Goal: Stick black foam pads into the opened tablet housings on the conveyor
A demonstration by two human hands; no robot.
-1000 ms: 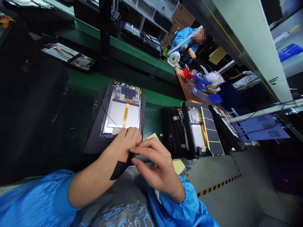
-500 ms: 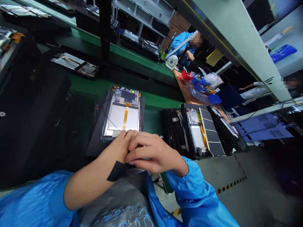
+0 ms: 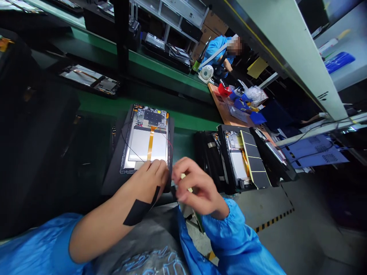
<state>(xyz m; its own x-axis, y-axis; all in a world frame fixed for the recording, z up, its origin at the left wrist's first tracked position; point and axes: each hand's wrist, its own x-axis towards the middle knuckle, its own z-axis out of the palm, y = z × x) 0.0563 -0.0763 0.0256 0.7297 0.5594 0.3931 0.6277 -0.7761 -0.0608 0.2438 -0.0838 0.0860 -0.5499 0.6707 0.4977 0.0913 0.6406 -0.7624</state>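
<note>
An opened tablet [image 3: 146,143] lies on a dark pad in front of me, its circuit board, silvery battery, orange ribbon cable and thin wires bare. My left hand [image 3: 151,176] rests at its lower edge, fingers curled and closed; their tips and anything in them are hidden. A large black tape piece [image 3: 138,212] sticks to my left wrist, and a narrow black tape strip [image 3: 156,195] lies closer to the knuckles. Just right of it, apart, is my right hand [image 3: 197,188], fingers bent in towards the thumb, tips slightly blurred; what they pinch, if anything, is unclear.
To the right, black holders carry another opened tablet [image 3: 236,162] with a sheet of black tape pieces [image 3: 255,160] against it. Another tablet [image 3: 90,79] lies at the back left. Beyond are a small white fan [image 3: 205,73] and a person in blue [image 3: 215,47].
My right hand has moved right, away from my left hand, which it was touching. The narrow black strip on my left hand is now uncovered. The view has shifted slightly.
</note>
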